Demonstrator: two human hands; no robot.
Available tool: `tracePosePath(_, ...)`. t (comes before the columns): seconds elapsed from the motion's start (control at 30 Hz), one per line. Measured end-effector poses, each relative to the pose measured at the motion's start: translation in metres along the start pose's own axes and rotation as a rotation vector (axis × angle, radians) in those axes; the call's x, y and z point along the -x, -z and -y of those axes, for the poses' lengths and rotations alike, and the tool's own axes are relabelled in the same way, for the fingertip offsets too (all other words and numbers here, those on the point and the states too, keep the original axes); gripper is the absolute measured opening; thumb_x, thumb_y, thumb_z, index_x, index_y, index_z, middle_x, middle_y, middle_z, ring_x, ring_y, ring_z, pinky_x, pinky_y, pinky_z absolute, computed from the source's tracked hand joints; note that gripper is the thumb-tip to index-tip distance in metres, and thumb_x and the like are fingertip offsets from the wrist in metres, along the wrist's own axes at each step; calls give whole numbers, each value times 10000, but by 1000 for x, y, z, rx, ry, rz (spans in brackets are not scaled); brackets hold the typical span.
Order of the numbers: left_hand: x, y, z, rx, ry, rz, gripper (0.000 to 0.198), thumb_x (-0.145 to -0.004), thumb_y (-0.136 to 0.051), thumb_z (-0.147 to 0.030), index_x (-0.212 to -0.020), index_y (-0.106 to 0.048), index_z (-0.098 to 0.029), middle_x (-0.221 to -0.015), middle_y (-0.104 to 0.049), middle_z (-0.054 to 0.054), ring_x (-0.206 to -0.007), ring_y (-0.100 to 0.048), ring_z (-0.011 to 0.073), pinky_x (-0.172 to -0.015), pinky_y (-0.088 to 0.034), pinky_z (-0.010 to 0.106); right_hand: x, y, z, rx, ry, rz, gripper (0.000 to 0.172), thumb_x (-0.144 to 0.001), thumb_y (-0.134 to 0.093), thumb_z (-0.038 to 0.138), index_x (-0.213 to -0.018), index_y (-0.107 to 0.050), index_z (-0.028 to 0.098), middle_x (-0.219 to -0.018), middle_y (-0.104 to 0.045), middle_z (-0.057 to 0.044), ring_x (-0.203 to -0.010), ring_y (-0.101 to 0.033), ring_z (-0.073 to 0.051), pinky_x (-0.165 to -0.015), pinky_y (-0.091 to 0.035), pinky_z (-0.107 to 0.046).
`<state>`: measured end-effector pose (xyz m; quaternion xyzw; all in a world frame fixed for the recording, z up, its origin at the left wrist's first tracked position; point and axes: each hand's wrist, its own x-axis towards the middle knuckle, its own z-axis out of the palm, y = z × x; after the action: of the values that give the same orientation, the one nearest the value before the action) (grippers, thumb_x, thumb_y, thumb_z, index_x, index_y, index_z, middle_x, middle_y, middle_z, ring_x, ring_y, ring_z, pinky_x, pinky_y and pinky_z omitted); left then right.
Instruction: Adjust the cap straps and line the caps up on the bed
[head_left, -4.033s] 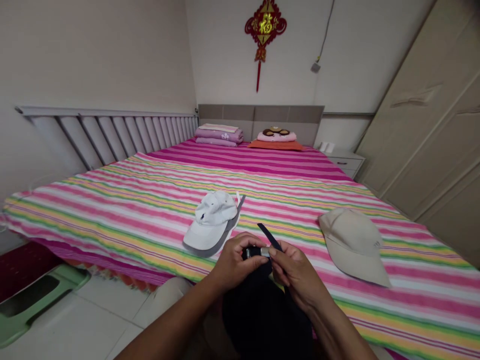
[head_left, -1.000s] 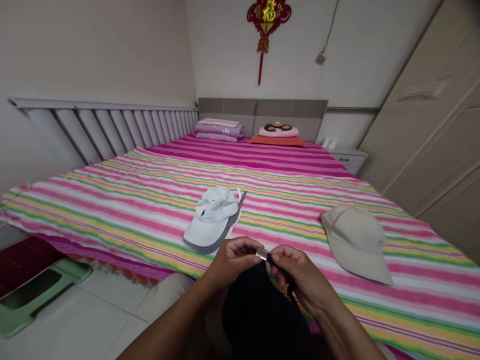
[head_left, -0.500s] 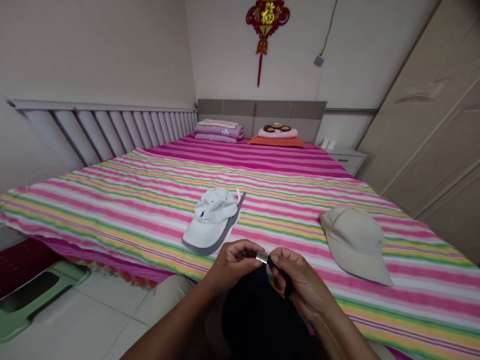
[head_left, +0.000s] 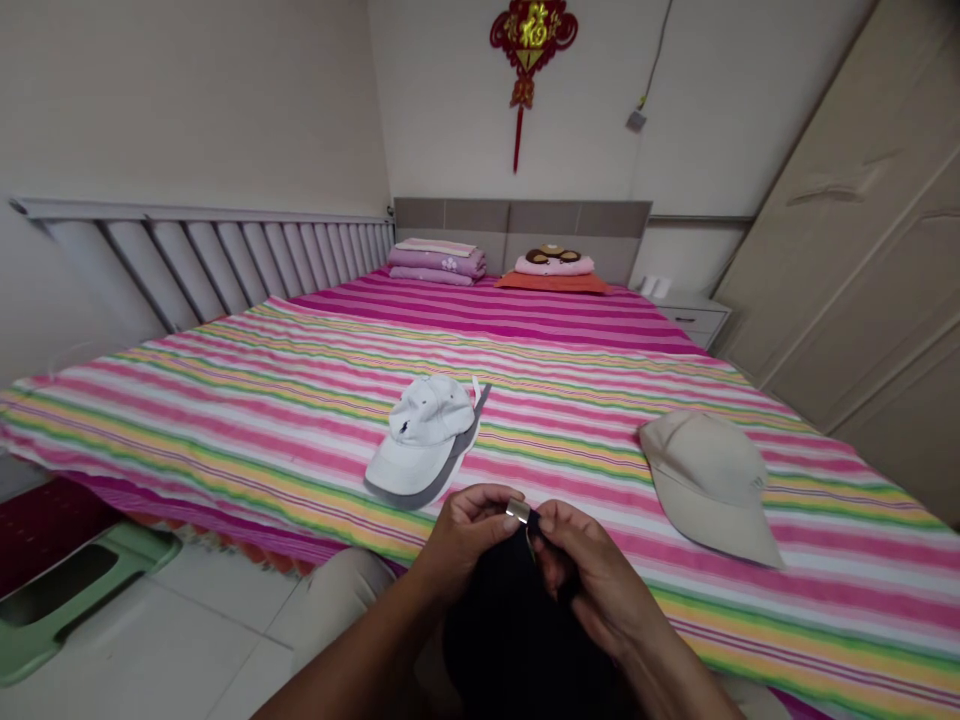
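A black cap [head_left: 517, 630] rests low in front of me, its lower part running out of the view. My left hand [head_left: 476, 527] pinches the shiny metal buckle [head_left: 517, 511] of its back strap between thumb and fingers. Close beside it, my right hand [head_left: 589, 560] grips the dark strap [head_left: 535, 525], which runs toward the buckle. Some of the strap is hidden under the right fingers. Beyond my hands lies a white cap [head_left: 427, 425] with a small dark logo, brim toward me. To the right lies a beige cap [head_left: 709, 480].
All this is at the near edge of a bed with a striped sheet [head_left: 300, 400]. Folded bedding [head_left: 439, 262] and an orange pillow [head_left: 551, 283] sit by the headboard [head_left: 465, 215]. A green stool [head_left: 90, 590] stands on the tiled floor at left.
The buckle has shifted slightly left and up and tilted in my left fingers. My right hand has moved slightly, still holding the strap. The other caps lie as before.
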<state>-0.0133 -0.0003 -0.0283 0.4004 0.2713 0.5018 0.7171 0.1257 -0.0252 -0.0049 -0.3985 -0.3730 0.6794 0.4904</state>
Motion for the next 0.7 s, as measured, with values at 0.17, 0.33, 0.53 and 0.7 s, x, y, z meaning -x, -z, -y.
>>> tracePosePath(0.17, 1, -1, 1, 20, 25, 26, 227, -588, -709, -205, -794, -630, -151, -672, -633, 2, -578, -560, 92, -589, -407, 218, 0, -3, -2, 24, 0, -20, 253, -664, -633, 355, -584, -492, 161, -438, -455, 57, -359, -319, -38, -378, -208, -186)
tracePosePath(0.33, 1, -2, 4, -16, 4, 23, 251, -573, -717, -214, -788, -606, -144, -643, -611, 2, -564, -546, 98, -586, -397, 228, 2, -6, -2, 23, 15, -31, 267, -662, -638, 367, -578, -503, 151, -464, -460, 53, -364, -313, -32, -382, -214, -188)
tracePosePath(0.53, 2, -2, 4, 9, -10, -6, 254, -563, -720, -237, -769, -598, -154, -638, -593, -10, -553, -533, 95, -571, -388, 225, 5, -5, 0, -55, -18, -27, 231, -654, -640, 366, -661, -501, 182, -496, -519, 37, -399, -406, -69, -399, -266, -194)
tracePosePath(0.7, 3, -3, 4, 10, 1, 19, 246, -565, -718, -225, -767, -600, -148, -632, -581, -13, -544, -519, 85, -550, -379, 211, 5, -5, 0, 12, -40, -14, 228, -656, -651, 330, -610, -496, 169, -434, -487, 42, -388, -362, -60, -387, -234, -189)
